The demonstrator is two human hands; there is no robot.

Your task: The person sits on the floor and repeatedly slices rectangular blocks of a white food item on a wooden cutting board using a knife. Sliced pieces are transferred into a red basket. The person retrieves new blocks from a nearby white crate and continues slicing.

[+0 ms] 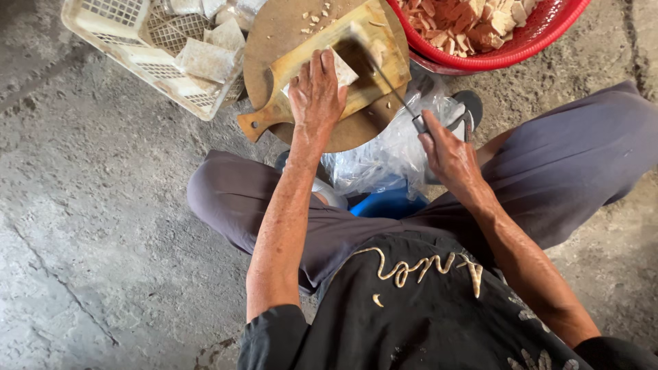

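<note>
Your left hand [317,92] presses flat on a pale block [342,70] on the wooden board [322,65]. Your right hand's [447,154] grip is closed around a knife [391,85] cutting into it.

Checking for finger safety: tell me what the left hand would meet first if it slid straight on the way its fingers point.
The left hand lies on a pale slab on the wooden cutting board, fingers pointing up and right. Straight on, they would likely first meet the knife blade that the right hand holds, though depth is unclear.
</note>
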